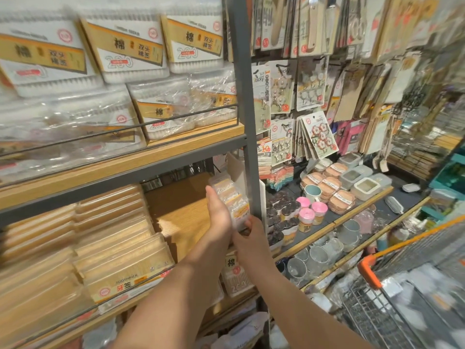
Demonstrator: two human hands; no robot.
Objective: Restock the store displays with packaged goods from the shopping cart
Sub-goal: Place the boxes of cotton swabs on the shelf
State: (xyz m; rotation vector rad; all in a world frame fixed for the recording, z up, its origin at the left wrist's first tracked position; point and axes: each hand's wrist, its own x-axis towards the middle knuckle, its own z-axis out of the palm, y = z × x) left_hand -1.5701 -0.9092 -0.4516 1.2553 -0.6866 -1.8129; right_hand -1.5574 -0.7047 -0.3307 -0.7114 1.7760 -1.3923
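Right now both hands are up at the lower wooden shelf [186,205], holding one clear-wrapped pack of small packaged goods [232,200] between them. Left hand [219,217] lies along the pack's left side, fingers fairly straight and pressed flat against the wrap. Right hand [253,235] grips the pack's lower end, fingers curled under it; the fingertips are hidden, so exact hold is hard to tell. Pack sits tilted, just beside the grey upright post [247,122], over a bare stretch of the shelf board. Left of that gap, toothpick boxes [120,250] are stacked in rows on the same shelf. Shelf above carries cotton swab boxes [125,44], some in loose plastic wrap, behind a thin wire rail. Right of the post, hook packs [319,133] hang on a rack, with lidded containers [362,180] and pink-capped jars [310,215] on the ledge below. Shopping cart [407,280] with orange handle corner stands at lower right, contents blurred.
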